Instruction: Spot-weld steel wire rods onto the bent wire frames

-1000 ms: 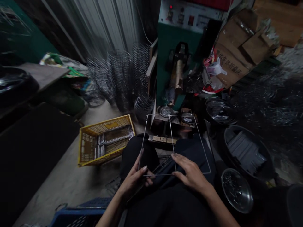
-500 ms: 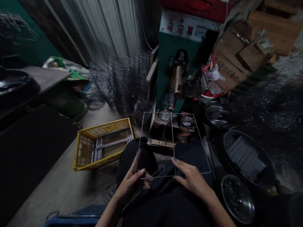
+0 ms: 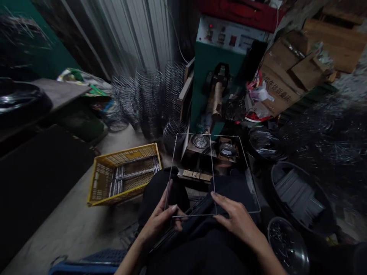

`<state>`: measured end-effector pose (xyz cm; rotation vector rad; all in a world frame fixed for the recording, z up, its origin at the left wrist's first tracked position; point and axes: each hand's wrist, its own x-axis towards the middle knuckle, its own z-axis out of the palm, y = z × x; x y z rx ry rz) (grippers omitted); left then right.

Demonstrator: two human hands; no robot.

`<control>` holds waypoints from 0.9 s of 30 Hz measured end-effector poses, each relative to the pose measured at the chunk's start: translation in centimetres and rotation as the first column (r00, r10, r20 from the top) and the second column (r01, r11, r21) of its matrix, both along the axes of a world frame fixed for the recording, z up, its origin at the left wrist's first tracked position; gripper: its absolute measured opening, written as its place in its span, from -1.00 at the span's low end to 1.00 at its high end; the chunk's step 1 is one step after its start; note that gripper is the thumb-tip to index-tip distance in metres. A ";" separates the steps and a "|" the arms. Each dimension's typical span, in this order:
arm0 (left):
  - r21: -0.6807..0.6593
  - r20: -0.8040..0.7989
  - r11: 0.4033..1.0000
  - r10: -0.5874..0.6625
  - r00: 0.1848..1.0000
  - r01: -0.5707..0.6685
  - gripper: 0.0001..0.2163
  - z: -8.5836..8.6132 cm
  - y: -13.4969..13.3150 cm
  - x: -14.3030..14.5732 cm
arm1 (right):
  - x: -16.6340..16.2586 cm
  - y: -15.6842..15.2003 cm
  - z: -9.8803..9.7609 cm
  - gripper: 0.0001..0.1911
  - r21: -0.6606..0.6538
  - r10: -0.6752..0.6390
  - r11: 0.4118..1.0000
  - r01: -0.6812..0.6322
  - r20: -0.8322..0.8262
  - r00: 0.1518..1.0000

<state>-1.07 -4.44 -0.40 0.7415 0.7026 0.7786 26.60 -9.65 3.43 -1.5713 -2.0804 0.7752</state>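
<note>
A rectangular metal wire frame (image 3: pixel 212 164) with one crossbar near its middle is held up over my lap. My left hand (image 3: pixel 164 212) is closed around its near left corner, thumb on the near wire. At the near end of the crossbar, my right hand (image 3: pixel 233 214) grips the wire between thumb and fingers. The far side of the frame reaches to the front of a green machine (image 3: pixel 220 55), below its brass-coloured arm (image 3: pixel 217 101). On the machine's ledge, behind the frame, sits a dish of small metal pieces (image 3: pixel 200 141).
To the left, a yellow crate (image 3: pixel 99 158) holds metal rods. Coiled wire stacks (image 3: pixel 149 103) stand by the corrugated wall. On the right are a black tub of flat strips (image 3: pixel 298 191), a metal bowl (image 3: pixel 288 244) and a cardboard box (image 3: pixel 279 91). A blue crate (image 3: pixel 88 263) lies near-left.
The frame's far side has shifted slightly right and up in view, with both hands keeping their hold. The whole scene has moved a little as my head turned.
</note>
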 end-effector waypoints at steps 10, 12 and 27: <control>0.036 0.023 0.999 -0.014 1.000 0.014 -0.13 0.1 0.7 0.6 | 0.3 0.5 0.1 -0.22 0.012 -0.010 1.000 0.009 0.036 0.999; 0.035 0.033 0.999 -0.013 0.999 0.012 -0.15 0.2 0.6 0.6 | 0.3 0.6 0.3 -0.21 0.013 -0.011 1.000 0.011 0.036 0.999; 0.190 0.093 0.981 0.013 0.996 -0.031 -0.08 -1.9 12.1 3.0 | 2.2 11.6 -1.0 -0.29 0.280 -0.149 0.956 0.088 0.203 0.968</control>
